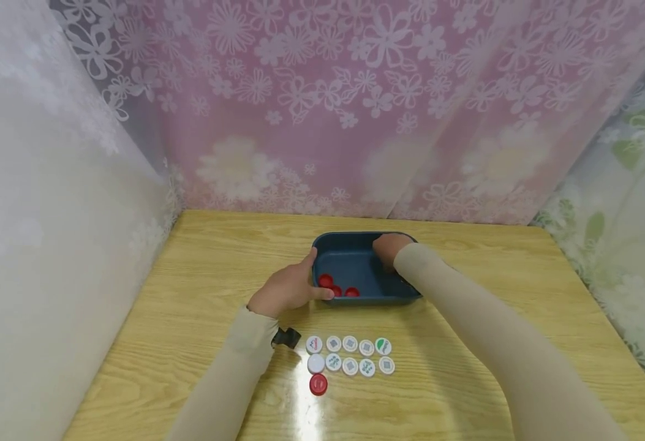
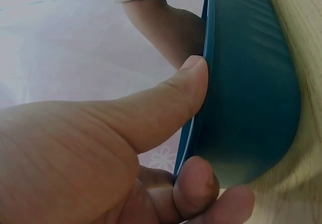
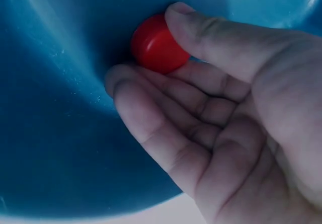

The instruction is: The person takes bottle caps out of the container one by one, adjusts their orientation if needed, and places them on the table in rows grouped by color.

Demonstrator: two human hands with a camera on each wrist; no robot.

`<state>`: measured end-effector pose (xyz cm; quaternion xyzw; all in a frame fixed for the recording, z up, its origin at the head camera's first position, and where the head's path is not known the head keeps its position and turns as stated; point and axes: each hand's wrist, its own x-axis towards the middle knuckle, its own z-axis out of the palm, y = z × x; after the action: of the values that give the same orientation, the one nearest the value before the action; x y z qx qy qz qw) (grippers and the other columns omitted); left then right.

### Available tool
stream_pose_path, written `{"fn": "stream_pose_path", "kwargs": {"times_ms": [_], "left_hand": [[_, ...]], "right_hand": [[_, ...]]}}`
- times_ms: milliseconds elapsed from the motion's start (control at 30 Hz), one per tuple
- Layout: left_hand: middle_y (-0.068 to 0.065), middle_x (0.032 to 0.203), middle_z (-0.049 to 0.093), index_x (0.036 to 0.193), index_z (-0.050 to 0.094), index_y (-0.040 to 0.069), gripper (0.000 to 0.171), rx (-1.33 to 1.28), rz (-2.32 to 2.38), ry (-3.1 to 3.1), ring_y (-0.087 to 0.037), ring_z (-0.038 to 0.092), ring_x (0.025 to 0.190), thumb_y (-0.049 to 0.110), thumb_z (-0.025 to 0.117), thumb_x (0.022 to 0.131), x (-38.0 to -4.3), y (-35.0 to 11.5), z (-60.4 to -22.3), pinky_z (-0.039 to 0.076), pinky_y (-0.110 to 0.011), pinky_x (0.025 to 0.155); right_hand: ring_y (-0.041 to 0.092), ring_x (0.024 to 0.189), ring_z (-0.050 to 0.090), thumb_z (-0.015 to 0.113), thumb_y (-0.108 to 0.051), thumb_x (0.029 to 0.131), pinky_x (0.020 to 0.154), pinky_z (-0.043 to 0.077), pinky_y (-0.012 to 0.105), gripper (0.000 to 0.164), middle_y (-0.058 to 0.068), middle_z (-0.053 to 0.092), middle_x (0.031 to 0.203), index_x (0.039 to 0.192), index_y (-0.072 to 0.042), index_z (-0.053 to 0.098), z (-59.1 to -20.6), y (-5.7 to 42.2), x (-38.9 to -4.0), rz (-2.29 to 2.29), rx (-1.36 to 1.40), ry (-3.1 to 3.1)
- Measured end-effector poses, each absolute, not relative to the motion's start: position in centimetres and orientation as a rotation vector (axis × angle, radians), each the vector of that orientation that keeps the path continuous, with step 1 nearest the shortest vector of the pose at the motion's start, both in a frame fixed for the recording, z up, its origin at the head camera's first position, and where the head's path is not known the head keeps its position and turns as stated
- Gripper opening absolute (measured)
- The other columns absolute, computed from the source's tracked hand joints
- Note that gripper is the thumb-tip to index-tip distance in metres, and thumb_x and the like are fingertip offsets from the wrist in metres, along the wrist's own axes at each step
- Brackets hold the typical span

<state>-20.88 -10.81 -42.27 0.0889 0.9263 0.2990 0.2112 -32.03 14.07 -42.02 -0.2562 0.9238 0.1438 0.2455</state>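
Observation:
A dark blue rectangular tub [image 1: 350, 260] stands on the table. My left hand [image 1: 286, 288] grips its left end, thumb and fingers at the rim, and in the left wrist view the thumb lies on the edge of the wall. Deep in the tub's right end is my right hand [image 1: 391, 248], partly hidden by its own wrist. The right wrist view shows it pinching a red bottle cap [image 3: 158, 45] between thumb and fingers. Three more red caps [image 1: 336, 290] lie in the front left corner of the tub.
Two rows of round white discs [image 1: 350, 344], several with printed marks, lie on the wooden table [image 1: 201, 343] in front of the tub. Below their left end sits a single red cap [image 1: 318, 384]. Flowered curtains [image 1: 322, 110] hang behind and at both sides.

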Motion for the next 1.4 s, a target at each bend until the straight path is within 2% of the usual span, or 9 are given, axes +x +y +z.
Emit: {"fn": "stream_pose_path", "kwargs": {"times_ms": [667, 800, 933, 1067, 1200, 1300, 1400], "left_hand": [[-0.009, 0.165, 0.038, 0.168, 0.004, 0.015, 0.111, 0.255, 0.858, 2.572, -0.031, 0.047, 0.144, 0.049, 0.077, 0.092, -21.1, -10.6, -42.3, 0.044, -0.049, 0.112], [-0.014, 0.165, 0.037, 0.168, 0.009, 0.012, 0.113, 0.283, 0.783, 2.628, -0.033, 0.045, 0.145, 0.052, 0.079, 0.089, -21.2, -10.7, -42.0, 0.044, -0.049, 0.112], [-0.018, 0.167, 0.027, 0.167, 0.011, 0.01, 0.116, 0.325, 0.716, 2.665, -0.037, 0.035, 0.15, 0.054, 0.081, 0.086, -21.6, -10.8, -42.1, 0.04, -0.05, 0.115], [-0.013, 0.172, 0.017, 0.167, 0.013, 0.01, 0.115, 0.341, 0.717, 2.633, -0.036, 0.023, 0.156, 0.054, 0.082, 0.086, -21.9, -11.1, -42.3, 0.034, -0.051, 0.12], [-0.01, 0.173, 0.014, 0.167, 0.014, 0.011, 0.114, 0.347, 0.74, 2.609, -0.035, 0.02, 0.157, 0.055, 0.081, 0.086, -22.1, -11.1, -42.4, 0.031, -0.052, 0.121], [-0.008, 0.174, 0.012, 0.167, 0.012, 0.013, 0.115, 0.344, 0.756, 2.601, -0.034, 0.019, 0.158, 0.055, 0.081, 0.086, -22.4, -10.9, -42.4, 0.031, -0.051, 0.122], [-0.007, 0.174, 0.01, 0.168, 0.011, 0.014, 0.115, 0.347, 0.773, 2.598, -0.034, 0.016, 0.158, 0.054, 0.081, 0.086, -22.6, -10.7, -42.4, 0.029, -0.052, 0.122]], "right_hand": [[0.021, 0.072, 0.067, 0.083, -0.01, 0.089, 0.072, 0.059, 0.04, 0.012, 0.004, 0.068, 0.079, 0.095, -0.006, 0.074, -43.4, 14.4, -32.5, 0.354, -0.729, 2.584], [0.02, 0.072, 0.067, 0.083, -0.012, 0.089, 0.072, 0.059, 0.04, 0.013, 0.004, 0.068, 0.079, 0.096, -0.006, 0.074, -43.3, 14.3, -32.5, 0.359, -0.725, 2.573], [0.02, 0.073, 0.066, 0.082, -0.011, 0.09, 0.073, 0.059, 0.039, 0.012, 0.003, 0.068, 0.079, 0.096, -0.007, 0.074, -43.2, 14.2, -32.2, 0.351, -0.728, 2.562], [0.02, 0.077, 0.068, 0.083, -0.013, 0.09, 0.074, 0.059, 0.038, 0.015, 0.004, 0.071, 0.084, 0.1, -0.006, 0.075, -43.2, 13.9, -31.6, 0.398, -0.786, 2.555], [0.018, 0.069, 0.067, 0.075, -0.008, 0.096, 0.069, 0.06, 0.037, 0.004, 0.005, 0.071, 0.08, 0.098, -0.006, 0.077, -43.4, 14.0, -31.2, 0.577, -0.907, 2.576], [0.019, 0.066, 0.064, 0.07, -0.008, 0.098, 0.067, 0.059, 0.038, 0.007, 0.005, 0.068, 0.076, 0.093, -0.006, 0.075, -42.5, 14.7, -31.0, 0.576, -0.967, 2.625], [0.02, 0.069, 0.06, 0.073, -0.013, 0.097, 0.068, 0.057, 0.039, 0.009, 0.005, 0.064, 0.079, 0.093, -0.006, 0.069, -41.0, 15.6, -30.2, 0.373, -1.029, 2.758]]}}
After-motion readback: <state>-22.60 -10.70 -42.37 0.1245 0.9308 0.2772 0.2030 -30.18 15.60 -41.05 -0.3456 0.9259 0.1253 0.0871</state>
